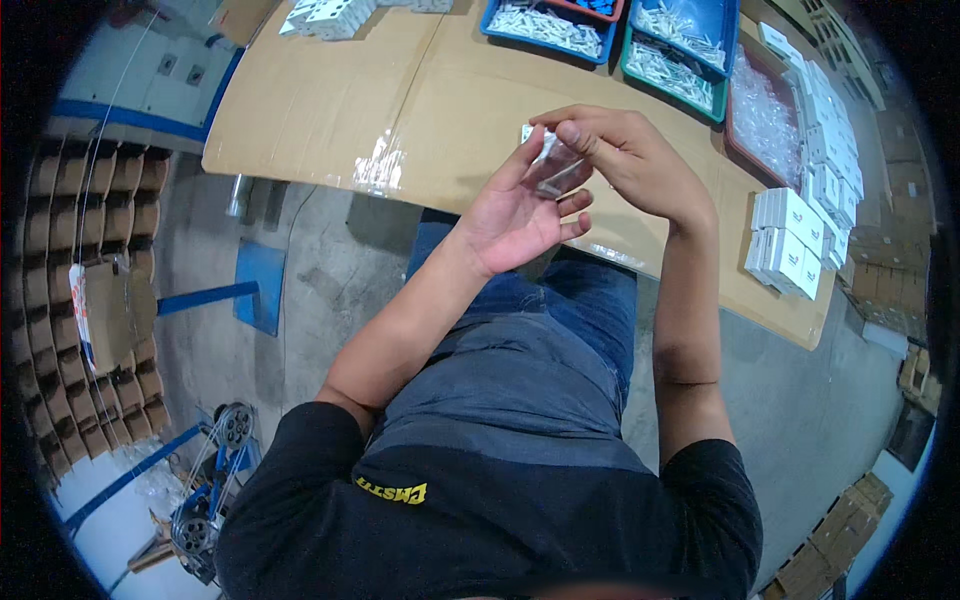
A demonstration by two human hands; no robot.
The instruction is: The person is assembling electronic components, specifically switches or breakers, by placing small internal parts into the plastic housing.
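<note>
In front of my body, just over the table's near edge, a small clear plastic bag (562,172) with a white piece at its top is between my hands. My left hand (515,220) is turned palm up, its thumb and curled fingers gripping the bag from the left. From the right, my right hand (635,160) reaches over with thumb and fingertips closed on the bag's upper part. What lies inside the bag is hard to make out behind the fingers and glare.
Cardboard covers the table (330,110). At the back stand a blue tray (548,45) and a green tray (672,82) of small white parts. A reddish-brown tray (765,120) holds clear bags. White boxes are stacked at right (785,245) and far left (330,18).
</note>
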